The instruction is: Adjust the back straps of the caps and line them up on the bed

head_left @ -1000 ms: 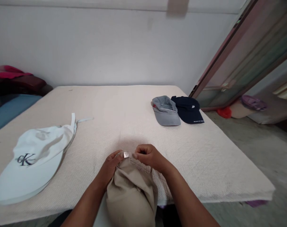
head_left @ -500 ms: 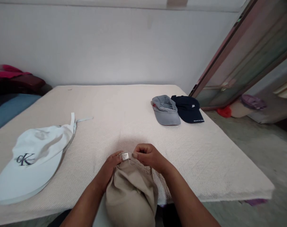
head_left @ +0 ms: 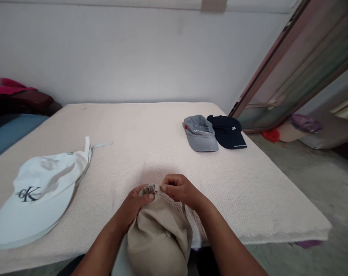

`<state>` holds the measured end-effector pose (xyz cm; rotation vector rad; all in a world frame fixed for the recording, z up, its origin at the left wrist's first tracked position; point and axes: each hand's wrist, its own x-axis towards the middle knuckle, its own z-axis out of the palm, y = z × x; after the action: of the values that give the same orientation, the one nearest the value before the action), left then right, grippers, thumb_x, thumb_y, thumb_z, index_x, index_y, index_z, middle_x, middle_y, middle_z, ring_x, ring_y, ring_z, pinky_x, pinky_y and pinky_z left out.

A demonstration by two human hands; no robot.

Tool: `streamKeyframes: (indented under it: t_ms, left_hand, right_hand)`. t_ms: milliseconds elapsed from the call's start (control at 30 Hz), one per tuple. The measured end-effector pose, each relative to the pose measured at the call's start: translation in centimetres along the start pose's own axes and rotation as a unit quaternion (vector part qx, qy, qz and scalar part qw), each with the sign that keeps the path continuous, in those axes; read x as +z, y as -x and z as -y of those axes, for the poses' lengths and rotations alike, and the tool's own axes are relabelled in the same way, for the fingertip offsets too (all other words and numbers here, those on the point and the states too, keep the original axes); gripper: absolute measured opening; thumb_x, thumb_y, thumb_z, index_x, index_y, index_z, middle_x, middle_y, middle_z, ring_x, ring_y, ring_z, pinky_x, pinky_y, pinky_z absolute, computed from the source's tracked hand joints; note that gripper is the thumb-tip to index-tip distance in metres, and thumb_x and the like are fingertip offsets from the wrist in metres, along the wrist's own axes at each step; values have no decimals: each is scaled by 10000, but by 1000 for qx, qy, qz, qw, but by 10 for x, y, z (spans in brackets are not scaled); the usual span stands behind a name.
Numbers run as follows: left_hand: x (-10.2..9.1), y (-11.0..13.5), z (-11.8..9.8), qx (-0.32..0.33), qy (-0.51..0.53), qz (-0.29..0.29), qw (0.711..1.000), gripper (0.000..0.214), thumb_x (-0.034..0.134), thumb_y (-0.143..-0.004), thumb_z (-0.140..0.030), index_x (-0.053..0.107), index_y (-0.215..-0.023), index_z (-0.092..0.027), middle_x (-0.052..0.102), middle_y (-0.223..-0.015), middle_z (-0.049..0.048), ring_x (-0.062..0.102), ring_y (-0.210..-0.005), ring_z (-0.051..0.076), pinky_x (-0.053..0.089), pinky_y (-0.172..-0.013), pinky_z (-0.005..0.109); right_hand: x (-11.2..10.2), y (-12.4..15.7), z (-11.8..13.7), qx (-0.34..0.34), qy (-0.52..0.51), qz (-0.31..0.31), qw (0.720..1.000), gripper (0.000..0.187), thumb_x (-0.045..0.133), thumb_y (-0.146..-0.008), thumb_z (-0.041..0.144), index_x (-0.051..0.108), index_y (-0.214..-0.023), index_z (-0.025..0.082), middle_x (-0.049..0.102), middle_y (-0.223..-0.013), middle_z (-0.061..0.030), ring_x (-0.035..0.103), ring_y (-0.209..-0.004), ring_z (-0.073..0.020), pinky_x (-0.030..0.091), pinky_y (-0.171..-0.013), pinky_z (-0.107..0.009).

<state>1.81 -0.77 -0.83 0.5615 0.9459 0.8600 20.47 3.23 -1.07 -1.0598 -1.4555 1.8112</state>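
A beige cap [head_left: 158, 241] lies at the table's near edge with its back strap toward the far side. My left hand [head_left: 135, 203] is closed on the cap's back edge, its thumb beside a small metal buckle [head_left: 154, 188]. Just right of the buckle, my right hand [head_left: 179, 188] pinches the strap between thumb and finger. The cap's brim is hidden below the crown.
A white cap [head_left: 44, 191] with a dark logo lies on the left, its strap loose. A grey cap [head_left: 201, 134] and a navy cap [head_left: 228, 132] lie side by side at the back right. Under them is a cream-covered table [head_left: 128, 126], against a wall.
The metal buckle has turned, so its flat face no longer points at me. My left thumb has come over onto the cap's edge near it. My right hand stays about where it was.
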Motion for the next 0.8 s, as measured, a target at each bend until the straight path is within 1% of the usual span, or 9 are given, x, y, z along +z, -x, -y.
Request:
streamKeyframes:
  t_ms: [167, 333, 433, 533, 700, 800]
  left_hand:
    - [0, 0, 1, 10, -13, -27, 1000, 227, 755, -644, -256, 670, -831, -159, 680, -697, 43, 604, -621, 177, 445, -622, 278]
    - [-4, -2, 3, 32, -33, -22, 999, 174, 698, -699, -256, 679, -843, -160, 667, -715, 38, 590, -656, 179, 443, -658, 279]
    - [-5, -2, 3, 42, -34, -20, 998, 187, 684, -725, -263, 683, -879, -156, 663, -724, 39, 583, -656, 175, 444, -667, 280]
    - [-3, -2, 2, 38, -35, -20, 998, 216, 689, -728, -257, 683, -916, -151, 661, -719, 37, 582, -661, 174, 442, -679, 284]
    - [-2, -3, 3, 19, -33, -18, 999, 205, 708, -709, -279, 688, -873, -158, 672, -717, 41, 589, -654, 179, 434, -665, 288]
    - [-4, -4, 4, 22, -42, -25, 999, 195, 704, -714, -287, 693, -873, -173, 679, -733, 41, 594, -682, 189, 431, -671, 288]
  right_hand:
    - [-1, 0, -2, -6, 32, -32, 999, 243, 636, -750, 370, 534, -645, 176, 408, -480, 67, 308, -448, -63, 219, -439, -212]
    - [-1, 0, -1, -9, 47, -45, 998, 222, 615, -763, 355, 544, -655, 175, 414, -482, 64, 312, -448, -65, 220, -440, -215]
    - [0, 1, 0, -10, 49, -45, 998, 228, 616, -765, 359, 542, -653, 175, 408, -487, 63, 317, -455, -67, 227, -444, -216]
    - [0, 0, 0, -15, 42, -42, 998, 250, 624, -765, 382, 545, -653, 173, 411, -493, 61, 318, -463, -69, 234, -451, -216]
    - [0, -2, -2, -20, 40, -33, 998, 245, 623, -775, 388, 560, -674, 174, 406, -497, 63, 320, -468, -70, 238, -456, -214]
    - [0, -2, -2, -18, 51, -41, 998, 233, 618, -775, 371, 559, -667, 173, 413, -499, 60, 325, -469, -70, 236, -457, -216]
